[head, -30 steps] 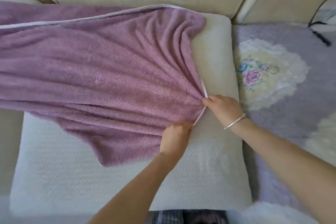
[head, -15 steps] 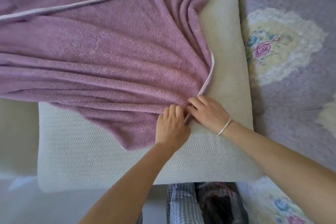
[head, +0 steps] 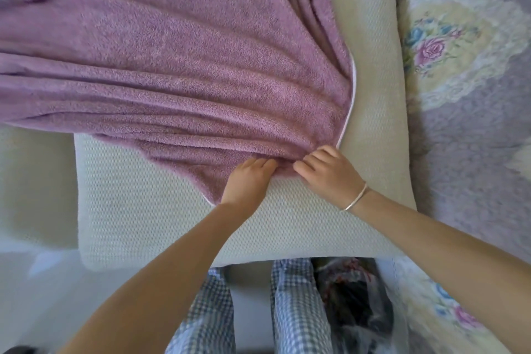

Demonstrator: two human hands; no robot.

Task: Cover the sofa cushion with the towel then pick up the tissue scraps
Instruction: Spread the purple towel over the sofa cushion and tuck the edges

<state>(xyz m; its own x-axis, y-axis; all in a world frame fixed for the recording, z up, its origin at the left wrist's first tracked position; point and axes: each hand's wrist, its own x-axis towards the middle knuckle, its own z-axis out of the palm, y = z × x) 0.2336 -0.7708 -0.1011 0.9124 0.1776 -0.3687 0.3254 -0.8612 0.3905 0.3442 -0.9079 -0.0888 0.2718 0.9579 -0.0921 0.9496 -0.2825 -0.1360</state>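
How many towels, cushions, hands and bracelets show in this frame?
towel: 1
cushion: 1
hands: 2, left hand and right hand
bracelet: 1
Total: 5

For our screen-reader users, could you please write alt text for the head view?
A person's left hand and right hand grip the bunched edge of a purple towel lying across a cream sofa cushion, whose near and right parts lie bare. A floral cover lies to the right.
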